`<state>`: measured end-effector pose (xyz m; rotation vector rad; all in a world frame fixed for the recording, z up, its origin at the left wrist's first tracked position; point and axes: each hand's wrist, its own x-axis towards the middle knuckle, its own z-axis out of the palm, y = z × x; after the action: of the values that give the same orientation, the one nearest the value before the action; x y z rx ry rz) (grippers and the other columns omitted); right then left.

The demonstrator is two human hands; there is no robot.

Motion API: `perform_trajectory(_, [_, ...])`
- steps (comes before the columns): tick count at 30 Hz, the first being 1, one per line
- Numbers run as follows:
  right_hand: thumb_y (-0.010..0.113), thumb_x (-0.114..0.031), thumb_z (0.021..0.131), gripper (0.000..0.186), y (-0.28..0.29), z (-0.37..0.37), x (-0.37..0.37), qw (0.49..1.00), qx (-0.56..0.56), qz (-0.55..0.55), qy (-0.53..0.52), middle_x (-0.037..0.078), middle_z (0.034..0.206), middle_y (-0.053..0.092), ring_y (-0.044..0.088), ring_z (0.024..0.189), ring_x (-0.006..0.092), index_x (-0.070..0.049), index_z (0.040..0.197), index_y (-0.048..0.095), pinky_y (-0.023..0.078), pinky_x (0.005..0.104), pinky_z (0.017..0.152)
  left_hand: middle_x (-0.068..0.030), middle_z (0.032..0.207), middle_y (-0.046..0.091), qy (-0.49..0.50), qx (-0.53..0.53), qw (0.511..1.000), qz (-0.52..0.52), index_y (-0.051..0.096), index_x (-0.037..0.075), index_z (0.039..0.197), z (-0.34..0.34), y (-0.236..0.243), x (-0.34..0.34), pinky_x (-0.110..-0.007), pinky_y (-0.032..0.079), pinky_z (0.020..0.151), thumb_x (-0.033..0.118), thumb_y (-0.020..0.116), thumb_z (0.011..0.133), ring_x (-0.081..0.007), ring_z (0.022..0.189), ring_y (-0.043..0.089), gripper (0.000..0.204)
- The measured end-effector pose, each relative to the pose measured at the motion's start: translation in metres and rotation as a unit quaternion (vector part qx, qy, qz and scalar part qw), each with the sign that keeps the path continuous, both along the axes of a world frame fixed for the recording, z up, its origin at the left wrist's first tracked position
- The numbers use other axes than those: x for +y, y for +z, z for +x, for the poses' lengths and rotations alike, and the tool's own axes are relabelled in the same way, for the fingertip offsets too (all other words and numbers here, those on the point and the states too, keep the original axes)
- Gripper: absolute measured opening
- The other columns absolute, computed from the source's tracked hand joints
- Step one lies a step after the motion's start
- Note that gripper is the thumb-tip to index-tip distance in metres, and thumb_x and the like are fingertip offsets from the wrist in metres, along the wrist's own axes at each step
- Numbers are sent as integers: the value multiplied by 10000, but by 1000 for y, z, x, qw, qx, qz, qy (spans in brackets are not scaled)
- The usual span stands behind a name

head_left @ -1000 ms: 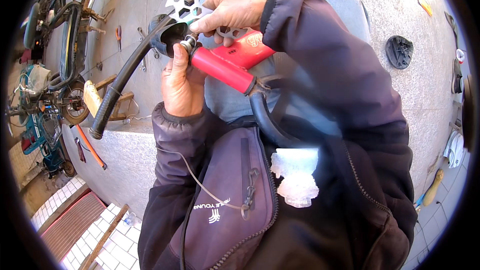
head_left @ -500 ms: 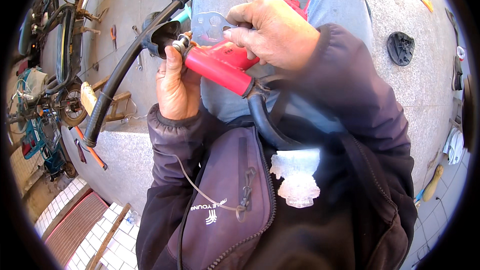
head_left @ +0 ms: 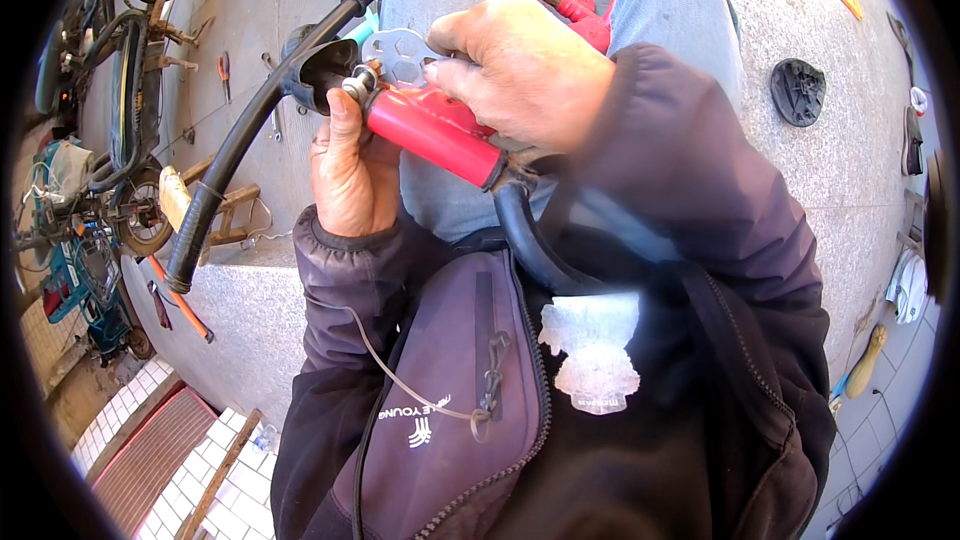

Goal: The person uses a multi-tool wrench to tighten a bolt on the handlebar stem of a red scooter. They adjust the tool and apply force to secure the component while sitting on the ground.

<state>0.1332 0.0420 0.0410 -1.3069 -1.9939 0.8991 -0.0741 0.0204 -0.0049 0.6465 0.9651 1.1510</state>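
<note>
Pinching a flat silver metal spanner with hexagonal holes (head_left: 403,46) in the right hand (head_left: 525,72), gripping a red metal tube (head_left: 435,147) near one end in the left hand (head_left: 352,180)

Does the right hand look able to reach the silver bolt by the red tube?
Probably yes: the right hand holds a flat wrench close to the bolt, with little visible between, though the left hand, its thumb beside the bolt, may crowd it.
</note>
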Motion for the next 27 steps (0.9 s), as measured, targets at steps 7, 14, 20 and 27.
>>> perform_trajectory(7, [603,-178,846,225,3,-2,-1,1000,-21,0,4,276,783,601,594,811,435,46,854,613,460,471,735,-101,1125,645,-1,-6,1000,2,562,45,1207,1,1,-1,-393,448,968,464,575,924,-221,1066,608,505])
perform_trajectory(14, [599,-160,845,218,5,-2,1,999,-45,-4,24,277,773,601,596,793,439,56,865,620,468,467,731,-88,1130,643,-4,-11,1000,-1,567,54,1203,2,2,0,-396,439,975,464,578,922,-216,1076,600,497])
perform_trajectory(20, [600,-124,829,208,10,0,5,998,-53,-8,36,274,734,605,620,744,417,64,908,639,491,444,702,-89,1116,647,-11,-12,1000,2,566,57,1198,1,0,1,-396,438,975,466,573,925,-215,1065,602,492])
perform_trajectory(27, [701,-187,708,199,33,-5,33,975,-206,-18,77,195,785,683,678,755,348,-9,796,715,543,416,680,-83,1062,658,-5,-23,1000,11,606,45,1123,0,3,-1,-377,470,937,396,583,937,-198,1008,622,398])
